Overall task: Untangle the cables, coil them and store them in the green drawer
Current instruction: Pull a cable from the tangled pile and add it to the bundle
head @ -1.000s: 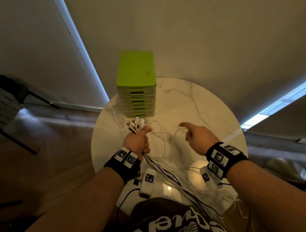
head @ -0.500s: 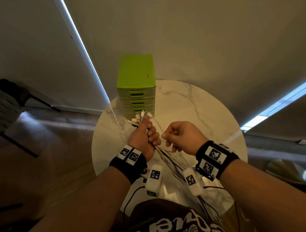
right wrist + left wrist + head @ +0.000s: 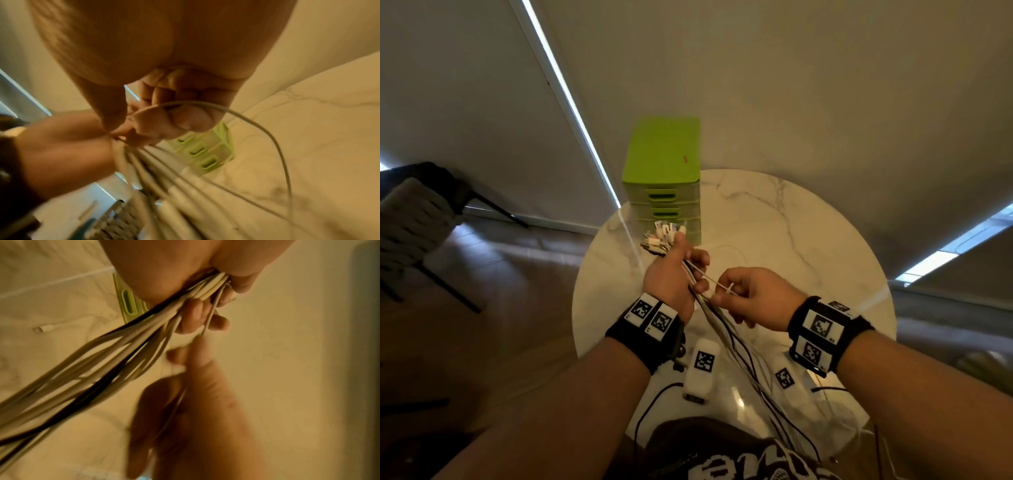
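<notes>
While my left hand (image 3: 671,277) grips the cable bundle (image 3: 726,329), fingers curled round it and plug ends (image 3: 662,236) fanning out above the thumb, my right hand (image 3: 753,296) pinches one thin white cable (image 3: 709,277) just beside it. Both sit over the round marble table (image 3: 808,240), near its front edge; bundle tails trail off that edge. Green drawer unit (image 3: 664,178) stands at the far left rim, drawers shut. Right half of tabletop lies open.
</notes>
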`<state>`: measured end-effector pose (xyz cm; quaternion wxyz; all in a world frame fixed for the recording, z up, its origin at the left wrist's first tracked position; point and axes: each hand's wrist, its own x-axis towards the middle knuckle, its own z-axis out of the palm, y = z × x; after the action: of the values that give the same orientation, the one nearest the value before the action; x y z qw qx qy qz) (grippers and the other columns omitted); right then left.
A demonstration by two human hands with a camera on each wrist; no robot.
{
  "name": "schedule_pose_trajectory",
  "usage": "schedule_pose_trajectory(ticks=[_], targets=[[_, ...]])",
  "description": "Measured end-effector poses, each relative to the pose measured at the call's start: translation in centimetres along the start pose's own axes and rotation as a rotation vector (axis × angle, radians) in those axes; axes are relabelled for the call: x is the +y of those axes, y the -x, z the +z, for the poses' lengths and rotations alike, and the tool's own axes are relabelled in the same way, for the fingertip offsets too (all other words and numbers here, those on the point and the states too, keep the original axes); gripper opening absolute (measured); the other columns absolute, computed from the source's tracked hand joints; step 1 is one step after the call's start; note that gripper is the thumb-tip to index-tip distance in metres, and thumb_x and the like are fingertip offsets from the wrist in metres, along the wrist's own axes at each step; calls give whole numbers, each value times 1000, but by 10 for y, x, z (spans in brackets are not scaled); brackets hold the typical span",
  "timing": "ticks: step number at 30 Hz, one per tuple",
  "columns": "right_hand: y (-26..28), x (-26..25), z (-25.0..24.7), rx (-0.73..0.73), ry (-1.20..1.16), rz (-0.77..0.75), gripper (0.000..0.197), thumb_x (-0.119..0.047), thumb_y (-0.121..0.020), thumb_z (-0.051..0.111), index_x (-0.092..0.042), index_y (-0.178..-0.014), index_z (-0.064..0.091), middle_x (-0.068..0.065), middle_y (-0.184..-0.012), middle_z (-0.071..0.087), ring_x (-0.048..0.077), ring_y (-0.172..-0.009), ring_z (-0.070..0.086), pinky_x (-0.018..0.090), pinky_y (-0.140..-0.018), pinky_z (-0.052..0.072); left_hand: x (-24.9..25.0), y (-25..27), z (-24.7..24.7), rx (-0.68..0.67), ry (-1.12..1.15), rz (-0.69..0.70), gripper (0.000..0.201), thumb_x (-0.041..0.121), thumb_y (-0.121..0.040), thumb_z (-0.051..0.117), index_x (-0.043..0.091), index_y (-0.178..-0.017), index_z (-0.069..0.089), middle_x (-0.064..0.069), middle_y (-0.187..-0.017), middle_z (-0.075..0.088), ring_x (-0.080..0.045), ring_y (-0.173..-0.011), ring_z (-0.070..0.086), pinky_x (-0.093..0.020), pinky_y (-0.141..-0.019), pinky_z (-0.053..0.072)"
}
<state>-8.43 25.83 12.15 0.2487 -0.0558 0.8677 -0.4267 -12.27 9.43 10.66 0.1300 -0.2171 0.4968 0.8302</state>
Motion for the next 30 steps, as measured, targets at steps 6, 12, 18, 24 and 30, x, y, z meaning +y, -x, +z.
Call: schedule_pose_trajectory(ticks=[6, 12, 18, 24, 30], targets=[[22, 111, -57, -316, 355, 275, 17, -28, -96, 54, -32, -100, 70, -4, -76, 77, 10, -58, 67, 27, -71, 56, 14, 0, 15, 106, 295, 89, 48, 48, -103, 50, 20, -64, 44, 1, -53, 31, -18, -48, 45, -27, -52, 44], [55, 181, -105, 15, 547, 538, 39, -38, -106, 40, -18, -134, 58, 11, -131, 64, 32, -117, 63, 38, -99, 49, 6, 5, 39, 43, 252, 122, 48, 55, -102, 47, 24, -66, 41, 7, -53, 24, -9, -39, 21, -21, -36, 21], [90, 201, -94, -134, 338, 648, 93, -66, -87, 64, -13, -156, 30, 13, -156, 42, 32, -140, 44, 33, -109, 35, -22, 24, 88, 33, 120, 135, 46, 49, -99, 59, 26, -62, 43, 6, -53, 23, -9, -40, 18, -20, -36, 15], [82, 168, -110, -186, 100, 98, 147, -64, -59, 89, -34, -160, -12, -8, -170, -2, 11, -154, 11, 29, -122, 19, -45, 42, 124, -103, -123, 111, 51, 44, -99, 59, 25, -60, 34, 5, -50, 20, -10, -38, 15, -16, -37, 15], [66, 109, -103, -255, -2, -231, 92, -43, -72, 90, -38, -151, 42, -17, -152, 46, -1, -135, 41, 25, -113, 33, -53, 71, 161, -408, -252, 120, 42, 27, -98, 58, 20, -65, 32, 3, -49, 19, -10, -37, 16, -17, -39, 18]])
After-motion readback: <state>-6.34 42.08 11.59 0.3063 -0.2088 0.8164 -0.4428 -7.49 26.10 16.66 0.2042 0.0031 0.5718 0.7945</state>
